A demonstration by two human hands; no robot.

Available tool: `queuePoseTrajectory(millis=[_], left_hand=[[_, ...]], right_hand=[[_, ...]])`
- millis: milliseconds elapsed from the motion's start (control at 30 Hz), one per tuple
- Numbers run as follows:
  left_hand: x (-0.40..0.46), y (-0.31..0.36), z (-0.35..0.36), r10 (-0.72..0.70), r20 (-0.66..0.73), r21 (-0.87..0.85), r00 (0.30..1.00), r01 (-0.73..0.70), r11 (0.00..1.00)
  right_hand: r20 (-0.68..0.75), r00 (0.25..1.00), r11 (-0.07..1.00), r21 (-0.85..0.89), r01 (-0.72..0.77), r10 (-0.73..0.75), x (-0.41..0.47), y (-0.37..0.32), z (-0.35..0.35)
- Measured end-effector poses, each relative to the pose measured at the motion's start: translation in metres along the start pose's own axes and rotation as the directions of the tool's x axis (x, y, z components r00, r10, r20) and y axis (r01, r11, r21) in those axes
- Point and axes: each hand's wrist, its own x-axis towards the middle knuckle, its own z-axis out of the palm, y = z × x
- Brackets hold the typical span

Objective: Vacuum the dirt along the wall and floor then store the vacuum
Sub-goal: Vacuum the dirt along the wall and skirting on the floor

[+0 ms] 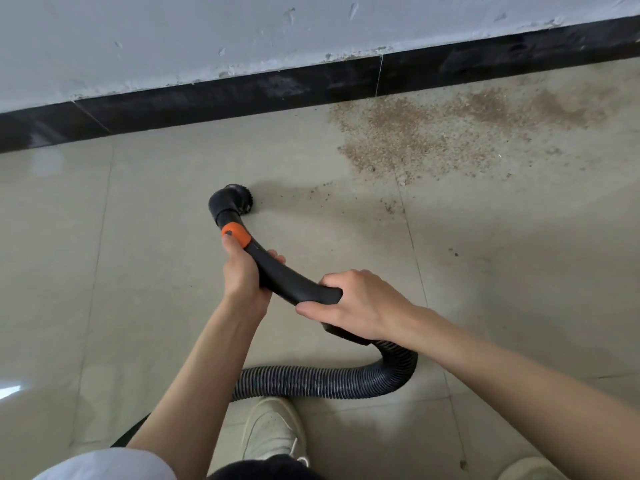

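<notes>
A curved black vacuum wand (pixel 287 275) with an orange collar (pixel 236 233) ends in a round brush nozzle (pixel 232 199) that rests on the beige tiled floor (pixel 138 237). My left hand (pixel 242 271) grips the wand just below the orange collar. My right hand (pixel 353 303) grips the wand's rear end, where the ribbed black hose (pixel 332 379) begins and loops back toward my feet. A wide patch of brown dirt (pixel 415 133) lies on the floor to the right of the nozzle, reaching the black skirting (pixel 242 95) under the white wall (pixel 173 39).
Scattered crumbs (pixel 391 204) trail between the nozzle and the big dirt patch. My pale shoe (pixel 273 427) stands just behind the hose loop. A dark rounded shape (pixel 131 431), partly hidden by my left arm, sits at the lower left.
</notes>
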Motion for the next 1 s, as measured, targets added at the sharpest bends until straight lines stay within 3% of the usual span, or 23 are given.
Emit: queuePoseTrajectory(millis=[167,433,733,867,1000], left_hand=[[-0.014,-0.016,0.012,-0.046,0.047,0.022,0.998,0.045,0.999],[-0.020,-0.033,0.074,-0.148,0.211,0.213,0.966,0.103,0.972],[-0.030,-0.050,0.141,-0.248,0.345,0.281,0.905,0.152,0.947],[-0.026,-0.049,0.145,-0.223,0.349,0.267,0.910,0.131,0.955],[-0.009,-0.038,0.112,-0.127,0.295,0.139,0.947,0.089,0.986]], right_hand=[[-0.021,0.998,0.996,0.072,-0.056,0.057,-0.022,0.016,0.003],[-0.209,0.947,0.955,0.224,-0.195,0.243,-0.052,0.044,-0.008],[-0.330,0.878,0.931,0.241,-0.275,0.346,-0.066,0.070,-0.046],[-0.361,0.869,0.937,0.216,-0.276,0.339,-0.063,0.070,-0.047],[-0.344,0.915,0.977,0.054,-0.204,0.210,-0.051,0.051,-0.041]])
